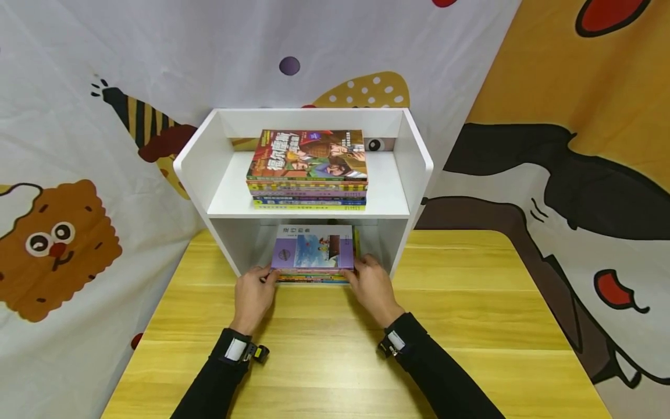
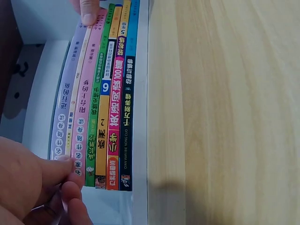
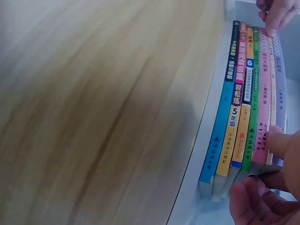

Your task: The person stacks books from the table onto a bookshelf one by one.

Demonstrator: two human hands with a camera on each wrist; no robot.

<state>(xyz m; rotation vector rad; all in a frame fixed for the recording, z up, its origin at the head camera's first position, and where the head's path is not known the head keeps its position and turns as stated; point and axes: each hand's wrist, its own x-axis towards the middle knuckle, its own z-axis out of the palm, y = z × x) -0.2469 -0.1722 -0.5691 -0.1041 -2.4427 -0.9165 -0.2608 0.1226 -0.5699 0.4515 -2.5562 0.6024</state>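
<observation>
A stack of books (image 1: 314,247) lies on the lower level of a white shelf, topped by a purple one with a picture cover. My left hand (image 1: 253,295) holds the stack's front left corner. In the left wrist view its thumb (image 2: 58,169) lies on the upper spines and its fingers curl at the end. At the front right corner my right hand (image 1: 376,294) holds the stack too, its thumb (image 3: 277,140) across the purple and white spines. Below these, pink, green, orange and blue spines (image 3: 218,136) show.
The white two-level shelf (image 1: 191,160) stands at the back of the wooden table (image 1: 324,361). On its upper level lies another stack of books (image 1: 309,160), a red-brown comic-style cover on top. Behind hangs a printed cloth (image 1: 157,52).
</observation>
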